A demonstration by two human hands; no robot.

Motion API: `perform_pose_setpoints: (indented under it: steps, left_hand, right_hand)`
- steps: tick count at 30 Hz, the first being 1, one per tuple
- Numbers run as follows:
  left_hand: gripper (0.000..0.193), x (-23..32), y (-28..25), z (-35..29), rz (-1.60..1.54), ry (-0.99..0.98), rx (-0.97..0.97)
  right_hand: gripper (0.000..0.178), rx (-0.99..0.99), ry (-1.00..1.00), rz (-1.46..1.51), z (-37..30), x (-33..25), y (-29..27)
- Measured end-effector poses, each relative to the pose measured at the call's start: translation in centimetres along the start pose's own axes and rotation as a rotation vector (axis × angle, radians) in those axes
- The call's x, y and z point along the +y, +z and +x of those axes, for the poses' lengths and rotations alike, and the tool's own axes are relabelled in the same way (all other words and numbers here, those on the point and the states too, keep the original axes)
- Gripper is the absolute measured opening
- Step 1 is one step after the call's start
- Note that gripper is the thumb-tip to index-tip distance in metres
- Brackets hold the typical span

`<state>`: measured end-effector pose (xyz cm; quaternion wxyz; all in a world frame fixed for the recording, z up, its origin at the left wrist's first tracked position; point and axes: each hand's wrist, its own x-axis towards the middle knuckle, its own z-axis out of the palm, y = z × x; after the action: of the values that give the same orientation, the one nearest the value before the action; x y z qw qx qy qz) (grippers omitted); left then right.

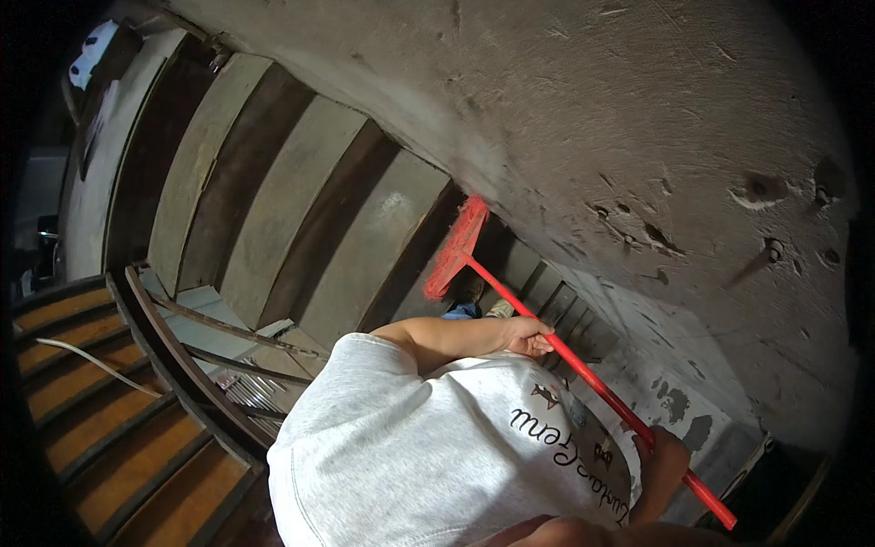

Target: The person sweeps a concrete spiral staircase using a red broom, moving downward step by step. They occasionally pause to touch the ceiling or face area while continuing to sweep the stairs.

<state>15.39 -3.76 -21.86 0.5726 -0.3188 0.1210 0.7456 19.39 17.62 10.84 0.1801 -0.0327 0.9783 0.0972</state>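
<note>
Gripping a red broom [594,385], the left hand [527,337] curls round its smooth, slim handle [506,297]; the right hand [668,459] wraps it near the far end. Shaggy bristles [451,260] fan from a triangular base [468,241] near the rough, pitted wall [592,118], beside scuffed, flat steps [387,214].

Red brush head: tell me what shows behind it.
Left of the brush head in the picture, a dark stair riser shows; past the head's upper end, the rough wall. Whatever lies directly behind the head is covered.
</note>
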Motion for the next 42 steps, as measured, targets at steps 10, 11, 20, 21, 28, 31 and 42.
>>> perform_pose_setpoints:
  steps: [10,11,20,21,28,31,42]
  left_hand:
    - [0.028,1.0,-7.4,-0.7,0.065,0.113,0.324]
    - [0.028,1.1,-6.6,0.5,0.057,0.134,0.298]
    - [0.022,1.3,-5.0,0.4,-0.153,0.311,0.338]
    - [0.024,1.6,-4.8,0.3,-0.185,0.323,0.309]
    - [0.024,0.8,-5.5,0.2,-0.150,0.277,0.287]
    - [0.023,-0.3,-7.0,-1.1,-0.154,0.323,0.150]
    - [0.021,-5.3,-13.7,-9.3,-0.388,0.349,0.414]
  right_hand:
    - [0.021,-0.065,-0.360,0.145,8.3,-8.0,7.0]
    - [0.022,-0.062,-0.343,0.103,8.6,-8.8,6.9]
    - [0.015,-0.425,-0.249,1.044,5.4,-6.5,0.5]
    - [0.018,-0.499,-0.186,1.070,4.2,-4.9,1.2]
    - [0.032,0.293,0.140,1.509,3.5,-3.1,3.6]
    - [0.026,0.322,0.016,1.563,4.8,-3.7,1.7]
    - [0.016,-0.188,-0.952,1.237,12.9,-13.6,-3.2]
